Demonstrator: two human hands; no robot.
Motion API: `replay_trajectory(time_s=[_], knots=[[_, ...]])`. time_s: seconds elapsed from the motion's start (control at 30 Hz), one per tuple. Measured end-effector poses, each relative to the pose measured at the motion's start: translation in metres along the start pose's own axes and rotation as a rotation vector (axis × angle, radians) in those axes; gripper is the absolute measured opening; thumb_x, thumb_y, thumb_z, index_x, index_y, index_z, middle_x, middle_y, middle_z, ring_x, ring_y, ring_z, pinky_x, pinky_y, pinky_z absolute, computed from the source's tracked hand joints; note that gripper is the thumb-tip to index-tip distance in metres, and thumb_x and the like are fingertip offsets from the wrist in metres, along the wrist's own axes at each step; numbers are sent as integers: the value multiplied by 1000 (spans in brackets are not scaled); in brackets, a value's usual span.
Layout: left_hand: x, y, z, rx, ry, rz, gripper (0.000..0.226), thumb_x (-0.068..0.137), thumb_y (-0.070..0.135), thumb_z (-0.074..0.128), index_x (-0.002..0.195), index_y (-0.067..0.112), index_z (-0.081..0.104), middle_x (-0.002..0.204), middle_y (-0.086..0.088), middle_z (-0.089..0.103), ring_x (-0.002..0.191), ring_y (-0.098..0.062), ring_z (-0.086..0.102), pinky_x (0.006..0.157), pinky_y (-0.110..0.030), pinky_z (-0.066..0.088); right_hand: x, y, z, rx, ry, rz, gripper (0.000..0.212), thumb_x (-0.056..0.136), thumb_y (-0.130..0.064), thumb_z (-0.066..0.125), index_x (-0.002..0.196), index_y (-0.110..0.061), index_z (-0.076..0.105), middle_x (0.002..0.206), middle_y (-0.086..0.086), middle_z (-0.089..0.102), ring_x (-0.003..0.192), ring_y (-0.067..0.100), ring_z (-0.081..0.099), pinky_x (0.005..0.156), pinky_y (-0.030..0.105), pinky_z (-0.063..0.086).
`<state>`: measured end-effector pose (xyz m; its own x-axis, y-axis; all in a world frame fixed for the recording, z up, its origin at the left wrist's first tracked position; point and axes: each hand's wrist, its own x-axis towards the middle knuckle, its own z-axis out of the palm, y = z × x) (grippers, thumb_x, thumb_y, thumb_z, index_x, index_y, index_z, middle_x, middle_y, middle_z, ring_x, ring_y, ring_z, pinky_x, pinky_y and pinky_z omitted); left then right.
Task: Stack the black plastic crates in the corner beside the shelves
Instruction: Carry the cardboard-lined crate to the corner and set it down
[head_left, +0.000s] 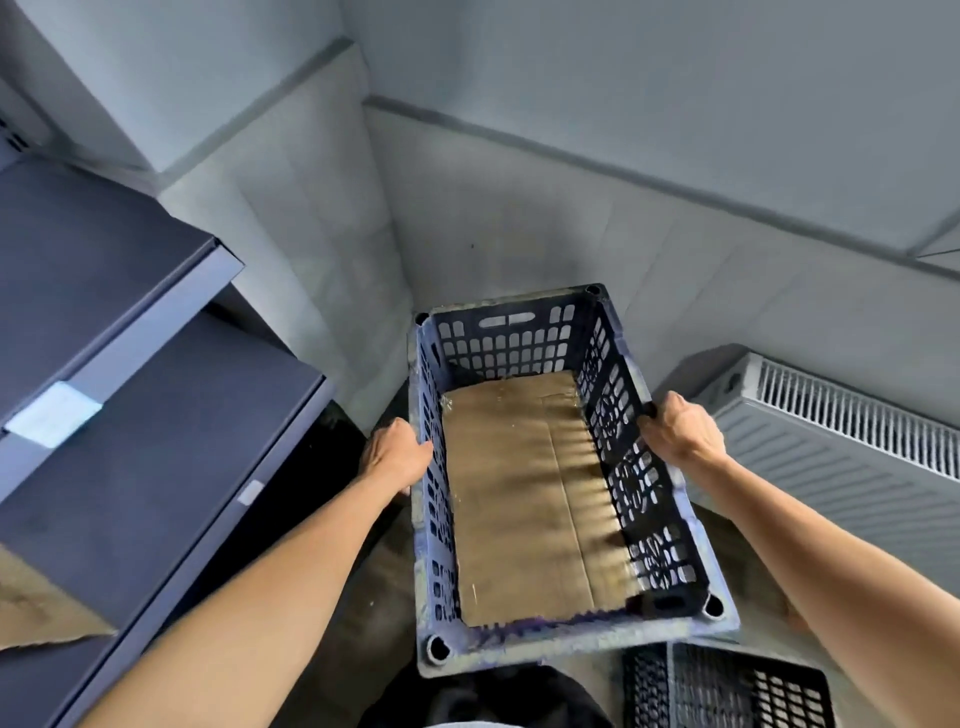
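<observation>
Placement step in hand: right of the dark flat metal shelves (130, 415), the left hand (395, 449) grips the left rim of the black perforated rectangular plastic crate (571, 636), positioned at the wall corner and lined with creased brown cardboard (519, 493). The right hand (680, 428) is curled over the right rim. The next move probably calls for level lowering, clear of the white ribbed radiator (841, 431).

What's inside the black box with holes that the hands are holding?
Only a flat brown cardboard sheet lies inside the crate. It covers the crate's floor, so anything beneath is hidden.
</observation>
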<state>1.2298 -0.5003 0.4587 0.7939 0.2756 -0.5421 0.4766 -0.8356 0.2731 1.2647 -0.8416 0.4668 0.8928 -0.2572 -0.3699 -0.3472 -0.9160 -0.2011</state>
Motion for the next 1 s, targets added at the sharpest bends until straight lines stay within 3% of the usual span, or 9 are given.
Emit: replay_trajectory(time_s=[0.13, 0.3, 0.53, 0.6, 0.67, 0.77, 1.0], knots=[[21, -3, 9, -46, -54, -15, 28, 95, 32, 53, 74, 14, 49, 62, -5, 66, 49, -19, 68, 41, -21, 37, 28, -15, 9, -18, -14, 1, 26, 89, -30, 51, 102, -7, 52, 104, 21, 65, 88, 37, 61, 71, 40, 50], [62, -10, 16, -68, -91, -58, 26, 95, 36, 54, 79, 18, 44, 84, -4, 68, 54, -19, 70, 41, -23, 38, 59, -34, 25, -55, -41, 14, 27, 89, -30, 52, 104, -8, 52, 101, 19, 64, 85, 37, 61, 68, 38, 49], [106, -18, 24, -104, -117, -122, 24, 93, 37, 56, 95, 13, 50, 91, -5, 68, 57, -20, 69, 39, -24, 40, 107, -57, 43, -80, -69, -18, 22, 85, -31, 50, 93, -11, 52, 90, 16, 65, 75, 36, 60, 62, 38, 50], [116, -20, 30, -114, -120, -144, 27, 92, 38, 56, 98, 12, 51, 94, -6, 69, 62, -22, 70, 44, -25, 46, 122, -62, 49, -85, -90, -31, 22, 85, -30, 51, 95, -11, 52, 90, 16, 64, 75, 36, 59, 61, 36, 47], [123, -21, 37, -124, -113, -177, 30, 92, 38, 57, 100, 11, 50, 96, -8, 70, 71, -26, 71, 59, -30, 56, 136, -67, 56, -90, -105, -53, 22, 87, -30, 51, 98, -11, 53, 90, 16, 64, 73, 35, 57, 60, 35, 45], [130, -23, 53, -135, -115, -224, 33, 91, 39, 58, 102, 9, 50, 99, -11, 70, 81, -30, 71, 73, -38, 59, 157, -70, 68, -93, -136, -99, 24, 89, -30, 50, 105, -12, 53, 94, 17, 65, 77, 36, 58, 64, 37, 46], [134, -14, 99, -201, -95, -364, 32, 91, 38, 60, 100, 8, 52, 91, -8, 68, 76, -28, 70, 71, -39, 60, 207, -64, 102, -72, -226, -200, 25, 84, -21, 49, 106, -11, 58, 96, 19, 66, 79, 38, 59, 66, 38, 49]])
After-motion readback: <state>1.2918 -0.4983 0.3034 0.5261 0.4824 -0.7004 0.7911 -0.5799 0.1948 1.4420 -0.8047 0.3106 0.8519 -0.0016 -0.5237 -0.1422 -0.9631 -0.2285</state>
